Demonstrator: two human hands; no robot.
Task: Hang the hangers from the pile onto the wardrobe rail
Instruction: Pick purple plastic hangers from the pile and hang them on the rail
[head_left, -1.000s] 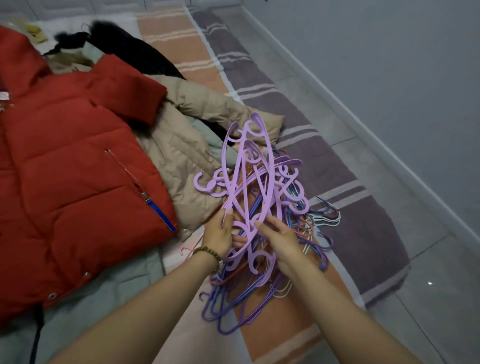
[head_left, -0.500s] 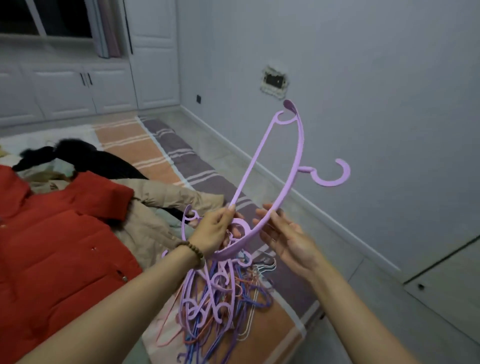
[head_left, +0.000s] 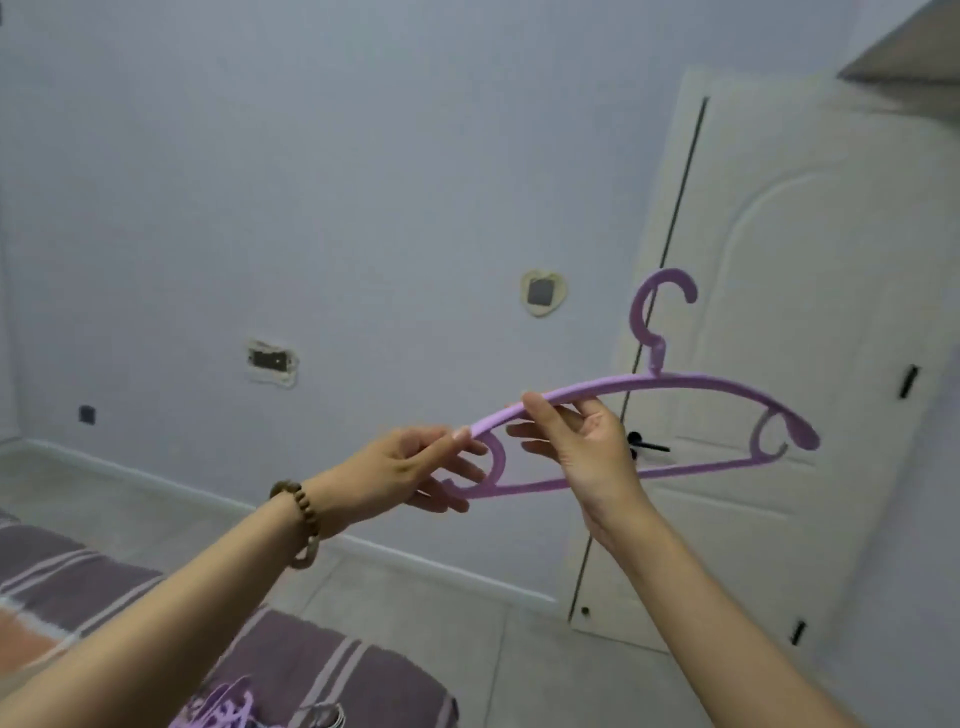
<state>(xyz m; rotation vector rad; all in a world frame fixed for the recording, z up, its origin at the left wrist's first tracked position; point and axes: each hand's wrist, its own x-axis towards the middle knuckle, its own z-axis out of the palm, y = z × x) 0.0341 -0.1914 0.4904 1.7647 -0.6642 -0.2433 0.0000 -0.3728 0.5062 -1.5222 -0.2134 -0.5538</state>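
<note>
Pale wall (head_left: 311, 156), door (head_left: 779, 312) behind. I see both hands, left (head_left: 410, 467) and right (head_left: 582, 441), grasping one hanger (head_left: 701, 382), hook up, likely ready for the rail.

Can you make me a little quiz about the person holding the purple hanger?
1. True or false: both hands grip the purple hanger.
2. Which way does its hook point? A) up B) down C) at the floor
3. Fill in: the left hand's wrist wears a beaded ____.

Key: 1 true, the right hand pinches the top bar and the left hand holds the end. 2 A. 3 bracelet.
</note>
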